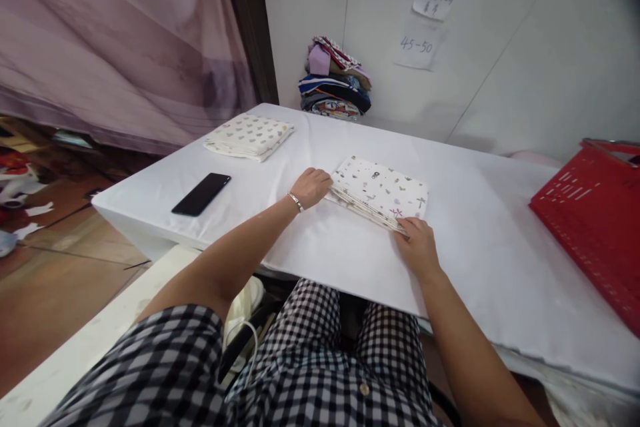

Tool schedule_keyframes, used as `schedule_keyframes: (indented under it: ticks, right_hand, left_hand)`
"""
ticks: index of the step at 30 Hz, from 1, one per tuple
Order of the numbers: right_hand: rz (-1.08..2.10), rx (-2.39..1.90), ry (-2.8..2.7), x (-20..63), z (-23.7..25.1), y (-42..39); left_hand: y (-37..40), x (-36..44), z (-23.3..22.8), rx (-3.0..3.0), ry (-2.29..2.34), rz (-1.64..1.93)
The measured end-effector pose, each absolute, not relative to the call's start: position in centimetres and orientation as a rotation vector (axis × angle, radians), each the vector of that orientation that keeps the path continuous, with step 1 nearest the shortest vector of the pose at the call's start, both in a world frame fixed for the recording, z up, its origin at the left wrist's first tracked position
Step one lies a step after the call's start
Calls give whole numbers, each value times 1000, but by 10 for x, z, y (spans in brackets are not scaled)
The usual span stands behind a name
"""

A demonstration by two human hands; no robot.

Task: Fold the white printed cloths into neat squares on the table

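Two hands bracket the folded printed cloth (379, 191) on the white worktop (480, 240), its long axis running from the left hand (311, 187), curled around its far-left corner, to the right hand (416, 245), pressed flat on its near-right corner

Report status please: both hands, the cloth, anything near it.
Left hand grips left edge of folded printed cloth. Right hand presses its near right corner. Cloth flat on white table. Phone, second folded cloth apart at left; red basket at right.
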State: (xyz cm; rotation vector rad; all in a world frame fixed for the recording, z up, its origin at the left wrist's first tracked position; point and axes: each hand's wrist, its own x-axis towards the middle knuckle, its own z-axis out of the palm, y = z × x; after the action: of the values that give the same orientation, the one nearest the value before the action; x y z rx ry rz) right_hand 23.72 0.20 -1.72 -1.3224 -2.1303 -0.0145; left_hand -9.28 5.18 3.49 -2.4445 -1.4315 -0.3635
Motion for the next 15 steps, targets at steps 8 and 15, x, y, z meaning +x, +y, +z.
schedule_keyframes:
  ticks: [8, 15]
  right_hand:
    - [5, -1323, -2150, 237, -18, 3]
    - [-35, -1326, -2137, 236, -18, 2]
  left_hand:
    - [48, -91, 7, -2398, -1558, -437]
    - [45, -90, 6, -2369, -1558, -379]
